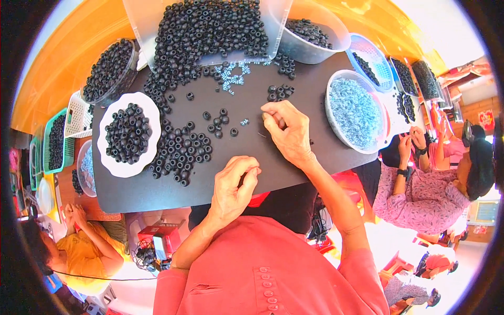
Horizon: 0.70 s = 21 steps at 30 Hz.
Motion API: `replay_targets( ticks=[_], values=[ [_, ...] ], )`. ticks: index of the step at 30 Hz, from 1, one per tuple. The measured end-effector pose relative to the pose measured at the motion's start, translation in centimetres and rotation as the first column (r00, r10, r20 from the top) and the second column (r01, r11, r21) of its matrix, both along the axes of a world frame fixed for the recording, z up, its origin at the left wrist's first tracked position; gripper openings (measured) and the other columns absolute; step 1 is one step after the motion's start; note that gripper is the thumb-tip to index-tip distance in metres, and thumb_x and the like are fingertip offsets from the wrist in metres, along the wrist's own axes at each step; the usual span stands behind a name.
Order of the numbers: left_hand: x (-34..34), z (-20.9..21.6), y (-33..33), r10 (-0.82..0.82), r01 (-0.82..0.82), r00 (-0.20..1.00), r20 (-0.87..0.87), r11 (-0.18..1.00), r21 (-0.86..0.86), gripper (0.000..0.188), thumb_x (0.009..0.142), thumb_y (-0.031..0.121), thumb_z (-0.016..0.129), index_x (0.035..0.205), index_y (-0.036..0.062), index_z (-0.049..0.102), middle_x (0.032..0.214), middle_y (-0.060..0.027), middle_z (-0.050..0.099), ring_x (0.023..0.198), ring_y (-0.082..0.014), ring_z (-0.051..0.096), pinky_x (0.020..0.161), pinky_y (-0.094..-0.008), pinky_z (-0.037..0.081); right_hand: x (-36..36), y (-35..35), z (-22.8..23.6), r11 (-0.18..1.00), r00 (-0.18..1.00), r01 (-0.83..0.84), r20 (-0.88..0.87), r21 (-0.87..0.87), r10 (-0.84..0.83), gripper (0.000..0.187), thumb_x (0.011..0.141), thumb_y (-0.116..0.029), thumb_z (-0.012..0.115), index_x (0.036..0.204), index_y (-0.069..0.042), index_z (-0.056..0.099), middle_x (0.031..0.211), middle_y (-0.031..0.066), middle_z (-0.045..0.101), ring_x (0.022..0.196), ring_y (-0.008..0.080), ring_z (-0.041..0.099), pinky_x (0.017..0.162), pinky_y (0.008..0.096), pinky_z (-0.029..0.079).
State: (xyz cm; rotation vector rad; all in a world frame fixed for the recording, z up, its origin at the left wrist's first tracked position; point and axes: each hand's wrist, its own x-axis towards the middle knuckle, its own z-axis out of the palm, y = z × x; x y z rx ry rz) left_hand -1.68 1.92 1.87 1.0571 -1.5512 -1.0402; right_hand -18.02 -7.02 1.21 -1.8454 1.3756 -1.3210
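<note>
Worktop [294, 168], dark and flat, fills the middle of my head view and carries everything I log. Largest on it is the clear tub [142, 21] at the far edge, tipped so a heap of black ring beads [205, 31] spills down toward the centre. To the right stands a round bowl [332, 113] of small pale blue-white pieces; to the left, a white plate [149, 110] holding more black beads. A loose cluster of beads [181, 149] lies just right of the plate.

My right hand [289, 131] rests palm down near the worktop's middle, fingertips curled on the surface; whether its grip holds a bead I cannot tell. My left hand [233, 186] hovers at the near edge, thumb and forefinger pinched narrow; anything between them is too small to see. A few stray beads [218, 123] lie just left of the right hand.
</note>
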Motion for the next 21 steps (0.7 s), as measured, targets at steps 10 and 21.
replay_targets(
  ticks=[10, 21],
  values=[
    [0.2, -0.2, 0.1, -0.017, 0.017, 1.0, -0.005, 1.0, -0.012, 0.009, 0.085, -0.003, 0.053, 0.092, -0.0011, 0.059, 0.085, -0.0097, 0.062, 0.076, -0.0176, 0.059, 0.066, -0.0279, 0.048, -0.1, 0.1, 0.4, 0.999, 0.999, -0.033, -0.007, 0.027, 0.033, 0.012, 0.081, 0.002, 0.064, 0.092, -0.004, 0.066, 0.073, 0.0015, 0.057, 0.057, 0.0052, 0.048, 0.051, 0.0211, 0.039],
    [0.4, 0.1, -0.2, -0.023, 0.023, 0.999, -0.033, 1.0, 0.003, 0.01, 0.082, -0.004, 0.057, 0.093, -0.0017, 0.056, 0.079, -0.0114, 0.058, 0.076, -0.0255, 0.058, 0.068, -0.0342, 0.047, 2.1, -5.1, 2.1, 0.977, 0.972, -0.155, -0.199, -0.143, 0.125, 0.016, 0.079, 0.003, 0.064, 0.093, -0.004, 0.064, 0.076, 0.0093, 0.058, 0.058, 0.0173, 0.057, 0.053, 0.0291, 0.046]
  ],
)
